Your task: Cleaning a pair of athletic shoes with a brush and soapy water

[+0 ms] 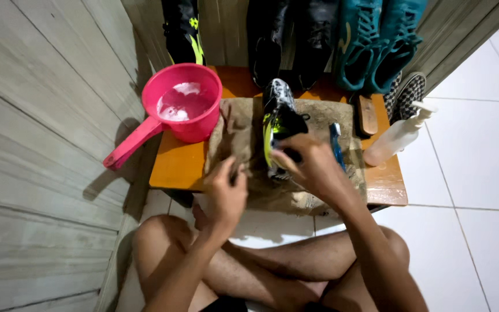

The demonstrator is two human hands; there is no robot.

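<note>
Shoe [277, 124] cleaning looks to be underway rather than finished: the black, white and lime-yellow boot lies on its side in the middle of the brown towel [235, 136], toe pointing away from you, and your right hand [313, 164] is curled over its near end, gripping it. Your left hand [226, 193] hovers just beside it over the towel's front edge, fingers bent inward; it may be pinching something small, but the blur there means you cannot tell for sure. No foam shows on the boot, so you would judge the scrubbing as barely begun, with rinsing and drying left. Just right of the boot a blue-handled brush [335, 144] rests on the towel, and beyond it a wooden-backed brush [368, 114] lies flat. A white pump bottle [397, 137] leans at the right edge, and a pink dipper [183, 107] of sudsy water stands at the left rear. All this sits on a low orange wooden table [177, 167], with teal boots [371, 49] and darker pairs lined up behind, grey plank wall [47, 127] to your left, and white floor tiles [475, 173] beneath your crossed legs.
</note>
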